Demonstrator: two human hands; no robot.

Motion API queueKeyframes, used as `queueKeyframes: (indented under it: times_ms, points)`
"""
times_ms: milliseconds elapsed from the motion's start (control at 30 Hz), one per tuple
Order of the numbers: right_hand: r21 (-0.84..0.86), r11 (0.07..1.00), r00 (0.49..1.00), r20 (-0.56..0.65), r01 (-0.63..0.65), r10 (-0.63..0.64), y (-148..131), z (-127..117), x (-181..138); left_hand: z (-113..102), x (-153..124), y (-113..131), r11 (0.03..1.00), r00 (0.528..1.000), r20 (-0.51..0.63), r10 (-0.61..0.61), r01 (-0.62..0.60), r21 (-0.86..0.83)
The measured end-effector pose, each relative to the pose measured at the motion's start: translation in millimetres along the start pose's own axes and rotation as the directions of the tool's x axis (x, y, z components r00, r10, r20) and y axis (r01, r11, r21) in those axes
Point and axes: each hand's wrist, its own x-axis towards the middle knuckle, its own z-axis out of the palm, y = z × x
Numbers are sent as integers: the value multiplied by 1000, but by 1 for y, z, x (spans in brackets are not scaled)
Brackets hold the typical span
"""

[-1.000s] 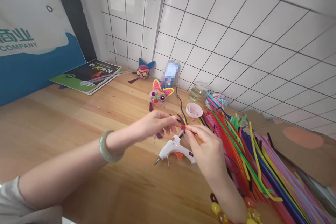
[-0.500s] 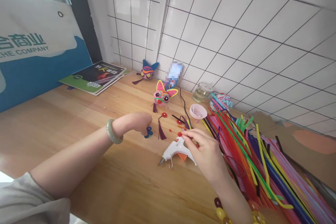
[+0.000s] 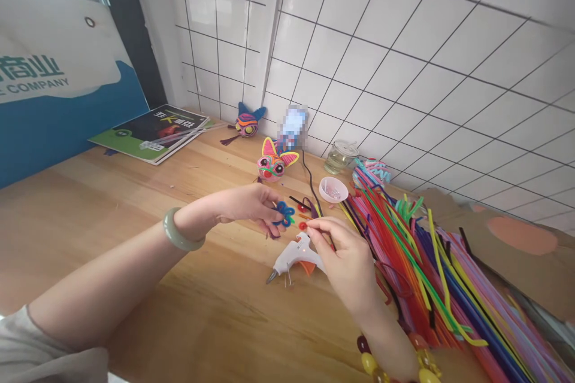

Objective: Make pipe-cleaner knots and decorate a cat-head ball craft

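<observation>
Between the thumb and fingers of my left hand (image 3: pixel 251 204) is a blue pipe-cleaner flower (image 3: pixel 284 214), raised off the table. My right hand (image 3: pixel 345 254) pinches a small red pipe-cleaner coil (image 3: pixel 303 226), just right of the flower and apart from it. Below both hands a white hot glue gun (image 3: pixel 291 257) lies on the wooden table, its nozzle towards the lower left; my right hand covers part of its grip. A purple tassel (image 3: pixel 272 232) shows partly beneath my left fingers. Behind them sits a pink animal head (image 3: pixel 271 166) with yellow-edged ears.
Many coloured pipe cleaners (image 3: pixel 431 269) spread over the right side. A pink bowl (image 3: pixel 333 190), a glass jar (image 3: pixel 340 157) and a phone (image 3: pixel 293 125) stand near the tiled wall. A blue-eared head (image 3: pixel 247 122) and magazines (image 3: pixel 155 131) lie further left. A black cable (image 3: pixel 311 176) runs forward.
My left hand has picked the blue flower up from the table and brought it right, close to the red coil. My right hand keeps its pinch. The view has shifted slightly.
</observation>
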Motion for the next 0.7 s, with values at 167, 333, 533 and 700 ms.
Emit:
queueKeyframes:
  times_ms: [167, 333, 533, 700]
  points:
    - [140, 972, 982, 1, -189, 191, -3, -3, 0, 10, 4, -1, 985, 995, -84, 52, -65, -158]
    - [14, 999, 997, -71, 32, -31, -5, 2, 0, 29, 8, 1, 988, 982, -168, 83, -104, -118]
    - [-235, 935, 953, -82, 265, -291, -1, 4, -1, 40, 8, 1, 978, 993, -99, 63, -82, -194]
    - [-361, 873, 923, -74, 328, -377, 0, 2, -1, 38, 6, 1, 954, 994, -59, 90, -103, -282]
